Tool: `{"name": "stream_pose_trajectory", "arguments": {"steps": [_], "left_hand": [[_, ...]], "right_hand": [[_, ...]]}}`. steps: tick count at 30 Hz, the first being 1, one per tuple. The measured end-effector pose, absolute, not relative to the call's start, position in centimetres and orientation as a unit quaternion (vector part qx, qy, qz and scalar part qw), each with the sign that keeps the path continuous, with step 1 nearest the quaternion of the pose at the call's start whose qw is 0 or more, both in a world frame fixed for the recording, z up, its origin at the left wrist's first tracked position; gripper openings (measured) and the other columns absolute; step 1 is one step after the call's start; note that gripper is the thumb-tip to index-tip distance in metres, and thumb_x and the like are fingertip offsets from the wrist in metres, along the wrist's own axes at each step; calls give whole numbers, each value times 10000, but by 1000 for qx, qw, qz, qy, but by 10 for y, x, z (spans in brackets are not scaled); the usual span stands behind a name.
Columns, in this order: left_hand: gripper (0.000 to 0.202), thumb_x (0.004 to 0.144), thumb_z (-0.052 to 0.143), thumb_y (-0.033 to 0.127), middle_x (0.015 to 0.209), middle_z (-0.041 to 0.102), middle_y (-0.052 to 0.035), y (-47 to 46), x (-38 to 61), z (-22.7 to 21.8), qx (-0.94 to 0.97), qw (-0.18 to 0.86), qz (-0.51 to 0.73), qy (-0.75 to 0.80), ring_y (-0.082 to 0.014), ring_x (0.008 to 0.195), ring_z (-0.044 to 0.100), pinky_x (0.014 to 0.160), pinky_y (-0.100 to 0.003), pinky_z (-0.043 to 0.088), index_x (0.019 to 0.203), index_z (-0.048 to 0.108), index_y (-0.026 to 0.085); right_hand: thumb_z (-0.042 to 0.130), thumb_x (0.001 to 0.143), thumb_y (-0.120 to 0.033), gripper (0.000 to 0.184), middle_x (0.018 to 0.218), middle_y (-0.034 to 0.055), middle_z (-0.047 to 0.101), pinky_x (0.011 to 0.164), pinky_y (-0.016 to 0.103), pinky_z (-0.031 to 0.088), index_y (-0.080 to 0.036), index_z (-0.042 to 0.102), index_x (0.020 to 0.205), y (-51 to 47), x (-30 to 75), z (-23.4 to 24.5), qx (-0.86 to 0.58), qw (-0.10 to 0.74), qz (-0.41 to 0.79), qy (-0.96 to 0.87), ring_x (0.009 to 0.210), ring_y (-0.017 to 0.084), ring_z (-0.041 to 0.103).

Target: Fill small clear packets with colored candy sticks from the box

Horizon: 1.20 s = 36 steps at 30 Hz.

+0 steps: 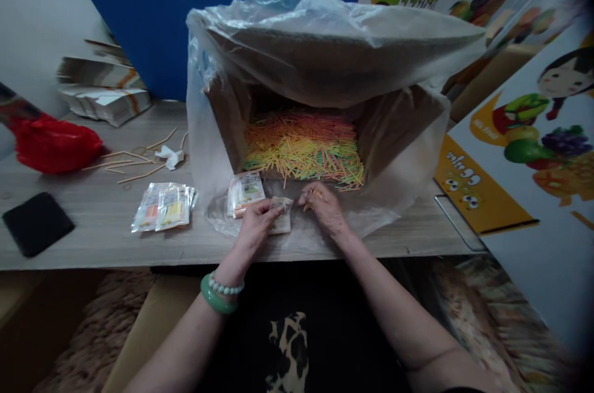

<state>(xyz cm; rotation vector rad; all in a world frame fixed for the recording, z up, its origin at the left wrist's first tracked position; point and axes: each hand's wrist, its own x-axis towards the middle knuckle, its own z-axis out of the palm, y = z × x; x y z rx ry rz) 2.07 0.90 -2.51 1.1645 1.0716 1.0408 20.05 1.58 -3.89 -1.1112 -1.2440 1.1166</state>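
My left hand point(260, 220) is closed on a small clear packet point(282, 223), with thumb and fingers pinching its upper part. Just to the right, my right hand point(323, 204) is closed round a few short orange-yellow sticks point(314, 197), a little apart from the packet. Behind both hands a cardboard box lined with clear plastic point(394, 133) lies open toward me. Many thin coloured sticks point(301, 148) in pink, orange, yellow and green fill its bottom. A stack of printed packets point(245, 190) rests on the plastic beside my left hand.
Filled packets point(166, 207) lie on the table at left, near a black flat pad point(38, 223). Loose tan sticks point(132, 161), crumpled white paper point(170, 156), a red plastic bag point(55, 144) and stacked flat cartons point(104, 93) sit farther left. Printed boxes point(524, 151) stand at right.
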Motion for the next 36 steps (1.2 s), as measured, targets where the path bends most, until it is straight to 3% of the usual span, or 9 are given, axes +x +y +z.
{"name": "stream_pose_trajectory", "arguments": {"steps": [4,7,11,14,17,21,25,30,36], "left_hand": [[235,715,724,362,594,562,10,9,19,-28,506,583,434,464,-126,585,480,557,-244,375,625,650,158],[213,733,681,361,655,605,-14,11,16,-35,531,579,418,457,-150,637,516,595,-261,402,681,682,155],[206,769,643,335,605,570,-1,10,10,-37,573,524,399,487,-149,613,485,596,-262,375,664,690,163],[213,770,662,332,570,546,8,7,7,-33,582,499,401,501,-144,595,471,582,-259,360,632,687,172],[211,733,717,358,568,558,11,4,8,-28,549,537,415,488,-134,573,472,548,-252,362,638,692,171],[232,658,777,372,554,557,18,2,12,-23,505,568,432,486,-127,555,477,523,-247,377,608,672,171],[270,634,772,353,492,484,34,1,14,-23,498,586,416,486,-107,503,431,499,-242,355,526,607,169],[273,590,774,325,506,491,38,-2,14,-25,490,568,418,512,-86,493,414,497,-230,333,504,573,161],[322,610,773,365,363,417,66,-6,19,-9,490,583,368,534,-62,323,333,354,-209,203,499,534,180]], "right_hand": [[529,790,-312,95,721,-12,619,717,285,427,-217,522,788,11,197,-37,-475,489,452,-575,723,157,569],[502,794,-261,81,747,-20,621,754,286,420,-213,552,835,4,196,-41,-494,437,434,-614,751,154,564],[486,839,-305,125,719,-15,619,711,277,415,-207,563,826,1,197,-42,-481,419,458,-619,709,148,557],[521,841,-353,161,722,-1,634,713,281,423,-205,536,779,3,197,-36,-460,471,480,-580,711,145,571],[602,797,-378,188,683,-18,627,707,287,443,-215,514,829,4,195,-26,-428,539,525,-500,677,143,579],[657,770,-370,221,638,-40,579,722,302,464,-222,540,885,3,192,-9,-401,571,558,-450,666,146,585],[651,795,-366,216,651,-35,576,756,322,487,-220,492,785,2,191,2,-373,602,561,-429,666,144,602],[597,861,-446,283,684,-23,651,775,355,517,-239,405,849,4,179,21,-398,622,525,-422,699,175,666],[500,933,-478,271,762,-3,701,883,400,515,-251,359,895,4,145,39,-336,659,494,-457,820,188,702]]}}
